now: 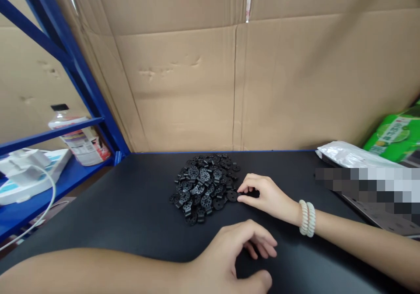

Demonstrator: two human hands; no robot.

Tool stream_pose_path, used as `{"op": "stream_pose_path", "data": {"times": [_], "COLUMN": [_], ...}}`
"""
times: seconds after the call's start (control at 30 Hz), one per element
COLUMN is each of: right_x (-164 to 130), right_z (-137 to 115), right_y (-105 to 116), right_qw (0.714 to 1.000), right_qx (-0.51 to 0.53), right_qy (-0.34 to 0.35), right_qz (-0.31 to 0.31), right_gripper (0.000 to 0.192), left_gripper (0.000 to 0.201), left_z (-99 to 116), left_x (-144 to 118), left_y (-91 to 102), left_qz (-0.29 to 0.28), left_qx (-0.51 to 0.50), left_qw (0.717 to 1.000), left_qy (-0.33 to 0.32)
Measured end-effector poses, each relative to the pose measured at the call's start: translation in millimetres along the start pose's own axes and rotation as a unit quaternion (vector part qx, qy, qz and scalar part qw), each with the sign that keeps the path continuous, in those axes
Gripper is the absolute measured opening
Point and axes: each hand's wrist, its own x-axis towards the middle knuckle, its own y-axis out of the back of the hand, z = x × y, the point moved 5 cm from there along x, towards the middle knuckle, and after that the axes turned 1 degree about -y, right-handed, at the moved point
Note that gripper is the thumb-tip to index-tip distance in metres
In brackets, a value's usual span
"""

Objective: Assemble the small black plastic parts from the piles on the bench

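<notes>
A heap of small black plastic clips (200,189) with round, perforated heads lies on the black tabletop. At the heap's right edge, my right hand (262,193) pinches one black round clip (232,196) by its rim between thumb and fingertips. That clip is still against the heap. Closer to me, my left hand (239,254) hovers over the table with its fingers curved and apart from the thumb; nothing shows in it. Two pale coiled bands (307,218) circle my right wrist.
Cardboard (183,88) walls off the table's back. On the left, a blue metal shelf (75,79) holds a bottle (82,141) and a white power strip (29,176) with plugs and a cable. A silvery plastic bag (348,154) and a green package (393,136) lie at the right.
</notes>
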Motion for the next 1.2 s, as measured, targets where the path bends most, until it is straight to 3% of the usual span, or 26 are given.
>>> {"op": "stream_pose_path", "data": {"times": [0.1, 0.17, 0.23, 0.3, 0.37, 0.53, 0.63, 0.83, 1.0, 1.2], "right_x": [-5.5, -14.7, -26.8, -36.7, -42.1, -45.4, -47.2, -52.3, -49.7, -46.8], "right_z": [1.0, 1.6, -1.0, -9.7, -19.6, -25.1, -26.0, -36.0, -39.4, -43.6], "right_y": [1.7, 0.5, -5.6, -14.1, -20.8, -22.8, -21.4, -20.4, -21.2, -26.4], "right_qw": [0.997, 0.974, 0.913, 0.852, 0.824, 0.811, 0.796, 0.732, 0.749, 0.739], "right_qx": [0.059, 0.186, 0.352, 0.463, 0.508, 0.52, 0.532, 0.6, 0.566, 0.543], "right_qy": [-0.047, -0.125, -0.207, -0.243, -0.243, -0.251, -0.265, -0.269, -0.273, -0.291], "right_qz": [0.003, 0.01, 0.01, -0.018, -0.064, -0.093, -0.113, -0.178, -0.21, -0.274], "right_gripper": [0.017, 0.021, 0.025, 0.029, 0.029, 0.024, 0.022, 0.018, 0.019, 0.013], "left_gripper": [0.02, 0.016, 0.02, 0.029, 0.035, 0.025, 0.023, 0.031, 0.038, 0.035], "left_z": [-4.0, -8.7, -13.5, -18.1, -19.4, -7.3, -6.6, -2.3, 1.4, 1.7], "left_x": [-1.7, -2.8, -3.9, -3.2, -0.5, 4.1, 4.2, 4.7, 9.0, 12.1], "left_y": [6.3, 14.2, 22.6, 26.8, 27.5, 30.6, 30.8, 31.5, 28.2, 25.7], "left_qz": [0.061, 0.139, 0.216, 0.249, 0.24, 0.241, 0.241, 0.23, 0.19, 0.182], "left_qx": [-0.076, -0.097, -0.104, -0.12, -0.136, -0.093, -0.065, 0.031, 0.056, 0.06], "left_qw": [0.995, 0.985, 0.97, 0.96, 0.96, 0.966, 0.968, 0.972, 0.977, 0.979], "left_qy": [0.034, 0.039, 0.031, 0.036, 0.044, 0.004, 0.015, -0.04, -0.073, -0.067]}}
